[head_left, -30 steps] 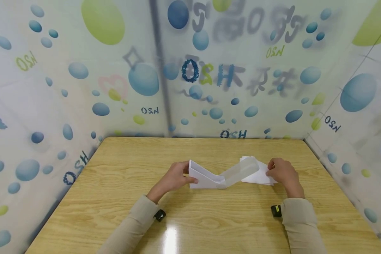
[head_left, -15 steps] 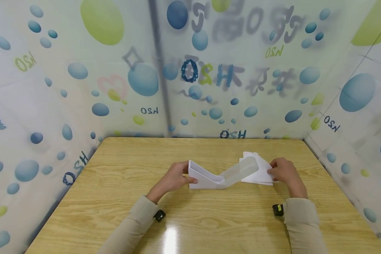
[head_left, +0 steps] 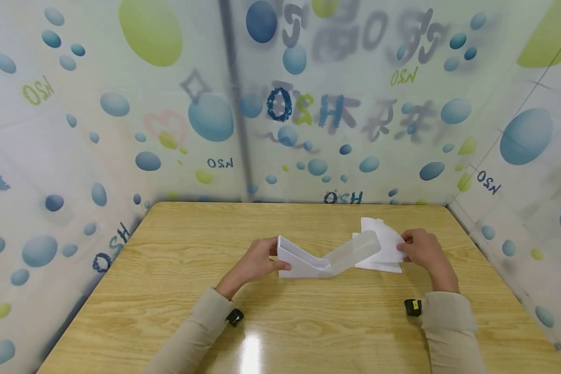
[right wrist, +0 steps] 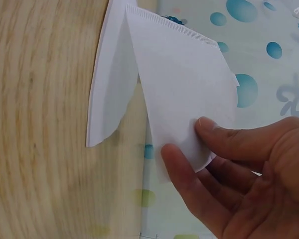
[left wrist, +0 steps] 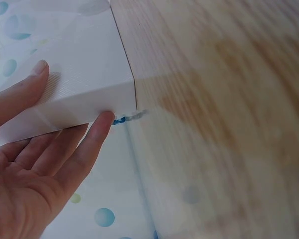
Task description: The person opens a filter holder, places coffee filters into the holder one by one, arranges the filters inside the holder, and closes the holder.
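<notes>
My left hand (head_left: 257, 259) grips the left end of a white, open-topped box (head_left: 301, 267), thumb on its near side. From the box's right end a translucent lid (head_left: 355, 253) slants up to the right. In the left wrist view, the fingers lie under the box (left wrist: 89, 45). My right hand (head_left: 425, 253) pinches the edge of a white paper coffee filter (head_left: 378, 234), whose crimped seam shows in the right wrist view. More coffee filters (head_left: 383, 267) lie beneath it on the table, partly hidden by the lid. Whether the held filter is single I cannot tell.
Both hands work over a wood-grain table (head_left: 177, 228). Pale walls (head_left: 191, 182) with blue and green spots stand along its back and sides. A small black device (head_left: 413, 307) sits at each wrist.
My right hand has moved slightly right and away from me, shifting and tilting the filter off the others, so they fan apart. My left hand and the box stay still.
</notes>
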Available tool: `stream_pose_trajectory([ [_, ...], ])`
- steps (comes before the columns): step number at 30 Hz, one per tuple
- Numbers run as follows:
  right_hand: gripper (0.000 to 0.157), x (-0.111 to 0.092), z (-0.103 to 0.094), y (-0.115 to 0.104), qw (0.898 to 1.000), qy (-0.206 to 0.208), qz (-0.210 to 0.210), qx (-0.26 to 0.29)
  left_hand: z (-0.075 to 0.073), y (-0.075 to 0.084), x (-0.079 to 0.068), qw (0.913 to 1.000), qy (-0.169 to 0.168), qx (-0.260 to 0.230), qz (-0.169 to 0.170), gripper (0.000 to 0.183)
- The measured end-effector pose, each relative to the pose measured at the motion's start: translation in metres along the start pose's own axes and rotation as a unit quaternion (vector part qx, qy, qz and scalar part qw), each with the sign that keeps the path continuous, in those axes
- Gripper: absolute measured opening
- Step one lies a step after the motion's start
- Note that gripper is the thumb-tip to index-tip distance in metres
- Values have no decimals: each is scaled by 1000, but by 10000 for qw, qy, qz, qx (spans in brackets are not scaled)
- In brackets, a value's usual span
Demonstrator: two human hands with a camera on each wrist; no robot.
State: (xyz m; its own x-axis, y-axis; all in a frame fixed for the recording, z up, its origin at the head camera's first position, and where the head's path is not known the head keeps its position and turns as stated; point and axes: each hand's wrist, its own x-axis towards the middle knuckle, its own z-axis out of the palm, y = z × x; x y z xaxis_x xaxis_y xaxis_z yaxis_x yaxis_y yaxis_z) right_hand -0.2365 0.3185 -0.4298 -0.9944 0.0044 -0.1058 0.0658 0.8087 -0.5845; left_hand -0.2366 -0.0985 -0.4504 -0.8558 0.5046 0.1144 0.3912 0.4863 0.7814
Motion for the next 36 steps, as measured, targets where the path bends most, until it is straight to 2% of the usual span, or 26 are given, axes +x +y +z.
stream_pose_trajectory([
  [8,29,-7,-8,-8,9997,216,-143,49,0,-1,0,10000,14,14,6,35],
  [15,25,-11,-14,-13,9980,524,-363,9,0,0,1,10000,14,70,-57,36],
  [27,21,-19,-21,-24,9919,1075,-674,-90,0,-1,0,10000,26,63,37,35],
  [36,20,-27,-29,-40,9867,1470,-665,-199,0,0,-1,10000,20,51,-13,35],
])
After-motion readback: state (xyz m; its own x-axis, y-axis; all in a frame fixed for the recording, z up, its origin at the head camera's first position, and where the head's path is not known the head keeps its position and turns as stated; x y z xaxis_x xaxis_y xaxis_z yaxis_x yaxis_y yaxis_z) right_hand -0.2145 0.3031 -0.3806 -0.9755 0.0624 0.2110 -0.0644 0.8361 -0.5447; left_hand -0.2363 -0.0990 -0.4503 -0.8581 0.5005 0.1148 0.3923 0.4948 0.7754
